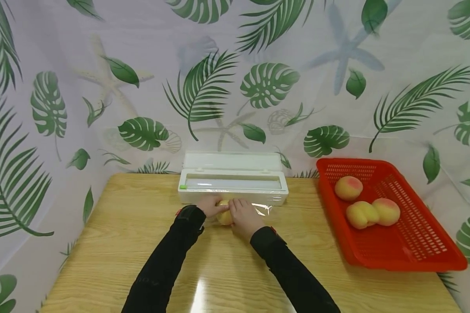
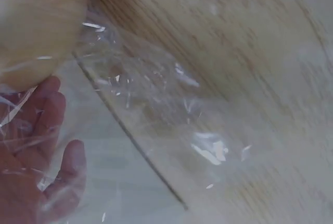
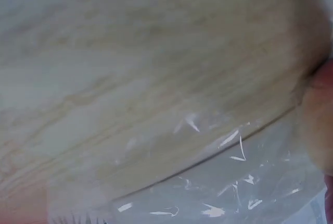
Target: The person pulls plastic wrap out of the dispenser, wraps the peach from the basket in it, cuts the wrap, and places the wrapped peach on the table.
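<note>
A yellow peach (image 1: 225, 217) sits on the table between the two hands, close in front of a white cling film dispenser (image 1: 233, 198). Clear cling film (image 1: 264, 209) lies over the dispenser's front and around the fruit. The left hand (image 1: 210, 206) holds the peach's left side, its thumb laid across it. From the right, the right hand (image 1: 244, 217) grips the peach with fingers over its top. In the left wrist view, fingers (image 2: 44, 130) show through the film (image 2: 156, 88) beside the peach (image 2: 41, 31). Only an edge of the peach (image 3: 317, 130) shows in the right wrist view.
A red plastic basket (image 1: 399, 258) stands at the right of the wooden table (image 1: 141, 208), with three peaches inside, one of them a peach (image 1: 348, 188) near its back left. A leaf-patterned cloth (image 1: 274, 126) hangs behind the table. The dispenser's lid (image 1: 233, 161) is raised.
</note>
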### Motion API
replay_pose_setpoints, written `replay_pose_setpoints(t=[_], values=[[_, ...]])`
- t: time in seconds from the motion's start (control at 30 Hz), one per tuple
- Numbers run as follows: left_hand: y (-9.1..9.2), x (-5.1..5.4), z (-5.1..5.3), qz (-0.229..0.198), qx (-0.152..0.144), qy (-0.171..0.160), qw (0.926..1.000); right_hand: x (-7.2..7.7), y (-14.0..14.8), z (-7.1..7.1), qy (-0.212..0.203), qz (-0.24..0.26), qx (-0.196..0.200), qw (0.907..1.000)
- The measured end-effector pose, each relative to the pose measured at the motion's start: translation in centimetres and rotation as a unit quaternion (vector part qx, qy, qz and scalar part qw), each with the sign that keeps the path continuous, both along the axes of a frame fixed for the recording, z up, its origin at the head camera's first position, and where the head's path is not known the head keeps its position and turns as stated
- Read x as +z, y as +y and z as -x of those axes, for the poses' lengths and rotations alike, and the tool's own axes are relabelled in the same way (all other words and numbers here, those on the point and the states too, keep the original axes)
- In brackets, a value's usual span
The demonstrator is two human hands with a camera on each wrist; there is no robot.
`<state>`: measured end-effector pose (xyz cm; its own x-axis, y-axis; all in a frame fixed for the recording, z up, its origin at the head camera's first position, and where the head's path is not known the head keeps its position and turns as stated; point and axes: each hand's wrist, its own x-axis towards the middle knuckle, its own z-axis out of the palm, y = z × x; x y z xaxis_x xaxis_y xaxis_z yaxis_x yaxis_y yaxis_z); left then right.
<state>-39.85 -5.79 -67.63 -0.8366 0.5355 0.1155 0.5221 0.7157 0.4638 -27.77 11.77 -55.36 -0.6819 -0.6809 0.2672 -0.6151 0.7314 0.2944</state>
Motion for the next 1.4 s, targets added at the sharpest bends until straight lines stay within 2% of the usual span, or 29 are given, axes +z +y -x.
replay_pose_setpoints(t=[0.03, 0.1, 0.13, 0.23, 0.3, 0.33, 0.5, 0.53, 0.6, 0.63, 0.7, 0.73, 0.77, 0.83, 0.87, 0.9, 1.0, 1.03, 1.07, 1.13, 1.17, 1.2, 1.27, 1.4], values=[[0.1, 0.3, -0.2, 0.002, 0.011, -0.032, 0.9994, 0.1, 0.1, 0.2, -0.007, -0.004, 0.004, 1.0000], [0.3, 1.3, -0.8, 0.002, 0.023, -0.076, 0.9969, 0.5, 0.2, 0.5, -0.026, -0.011, 0.013, 0.9995], [0.3, 1.4, -1.0, -0.006, 0.023, -0.079, 0.9966, 0.6, 0.2, 0.7, -0.036, -0.016, 0.017, 0.9991], [0.4, 2.0, -1.2, 0.004, 0.045, -0.127, 0.9908, 1.3, 0.2, 1.3, -0.060, -0.038, 0.022, 0.9973], [0.2, 1.2, -0.7, 0.001, 0.036, -0.107, 0.9936, 1.7, 0.1, 1.6, -0.070, -0.050, 0.027, 0.9959], [0.1, 1.0, -0.5, 0.002, 0.035, -0.113, 0.9930, 1.9, 0.0, 1.7, -0.074, -0.055, 0.031, 0.9952], [0.0, -2.2, 1.3, -0.006, 0.034, -0.079, 0.9963, 2.7, -0.2, 2.2, -0.102, -0.048, 0.040, 0.9928], [0.1, -2.8, 1.7, -0.001, 0.045, -0.090, 0.9949, 2.7, -0.2, 2.3, -0.107, -0.045, 0.037, 0.9925], [0.2, -3.4, 2.0, -0.002, 0.050, -0.092, 0.9945, 2.6, -0.3, 2.5, -0.118, -0.047, 0.029, 0.9915], [0.2, -3.7, 2.1, -0.004, 0.049, -0.073, 0.9961, 2.5, -0.3, 2.7, -0.124, -0.047, 0.024, 0.9909], [0.2, -3.1, 1.7, -0.016, 0.047, -0.100, 0.9937, 2.4, -0.3, 2.9, -0.136, -0.046, 0.015, 0.9896], [0.1, -2.6, 1.4, -0.024, 0.048, -0.115, 0.9919, 2.3, -0.3, 3.0, -0.140, -0.047, 0.012, 0.9889], [0.1, -2.2, 0.9, -0.035, 0.046, -0.110, 0.9922, 2.3, -0.3, 3.1, -0.145, -0.049, 0.008, 0.9881], [0.3, -0.1, -0.5, -0.049, 0.059, -0.112, 0.9908, 2.3, -0.3, 3.2, -0.153, -0.046, 0.004, 0.9872], [0.4, 1.8, -1.7, -0.052, 0.073, -0.129, 0.9876, 2.4, -0.3, 3.2, -0.155, -0.048, 0.003, 0.9868], [0.7, 3.7, -2.9, -0.048, 0.088, -0.129, 0.9865, 2.5, -0.4, 3.2, -0.156, -0.050, 0.003, 0.9866], [1.3, 10.2, -6.6, 0.015, 0.118, -0.070, 0.9905, 2.9, -0.6, 3.3, -0.158, -0.045, 0.007, 0.9863], [1.5, 11.6, -7.5, 0.042, 0.110, -0.030, 0.9926, 3.1, -0.6, 3.2, -0.160, -0.041, 0.009, 0.9863], [1.7, 13.3, -8.5, 0.076, 0.103, -0.014, 0.9917, 3.2, -0.6, 3.2, -0.159, -0.042, 0.008, 0.9864], [2.0, 14.7, -9.5, 0.130, 0.077, 0.052, 0.9871, 3.3, -0.6, 3.2, -0.155, -0.034, 0.009, 0.9872], [2.0, 15.0, -9.9, 0.143, 0.060, 0.072, 0.9852, 3.2, -0.5, 3.2, -0.150, -0.031, 0.011, 0.9882], [2.0, 15.3, -10.2, 0.155, 0.044, 0.083, 0.9834, 3.2, -0.4, 3.2, -0.146, -0.026, 0.013, 0.9889], [2.0, 15.3, -10.5, 0.159, 0.023, 0.093, 0.9826, 2.8, -0.2, 3.2, -0.142, -0.012, 0.017, 0.9897], [2.1, 14.6, -10.4, 0.140, 0.015, 0.103, 0.9846, 1.6, 0.4, 3.3, -0.166, 0.049, 0.017, 0.9848]])
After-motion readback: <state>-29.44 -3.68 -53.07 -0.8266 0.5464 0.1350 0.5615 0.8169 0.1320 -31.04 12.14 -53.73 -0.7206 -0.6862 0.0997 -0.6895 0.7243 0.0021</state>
